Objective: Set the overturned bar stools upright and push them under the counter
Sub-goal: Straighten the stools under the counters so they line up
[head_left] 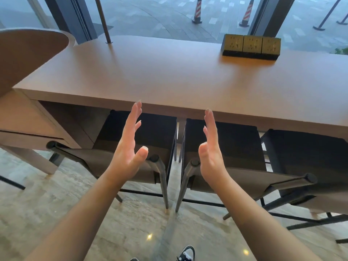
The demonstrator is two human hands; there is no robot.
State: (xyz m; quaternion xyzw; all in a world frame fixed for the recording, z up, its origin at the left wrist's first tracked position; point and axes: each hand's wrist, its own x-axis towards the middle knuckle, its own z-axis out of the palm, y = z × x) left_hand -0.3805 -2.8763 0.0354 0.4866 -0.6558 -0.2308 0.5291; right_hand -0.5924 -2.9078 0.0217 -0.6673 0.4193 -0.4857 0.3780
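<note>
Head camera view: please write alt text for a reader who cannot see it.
Two open hands, left hand and right hand, are held palms facing each other above two upright bar stools, left stool and right stool, tucked partly under a wooden counter. A third stool stands to the right.

Cool daylight came through the window [169, 14] ahead of me and washed the bench [150, 72] in a pale bluish sheen, strongest along its far edge. The socket block [251, 46] threw a warm orange glow onto the wood just in front of it. Under the bench it was dim, and the stool seats [150, 132] sank into near black with little detail. Two small bright spots of reflected light [149, 236] sat on the polished floor [56, 213]. My wide lens bowed the bench edge and stretched my forearms toward the corners. The picture was slightly soft all over.
</note>
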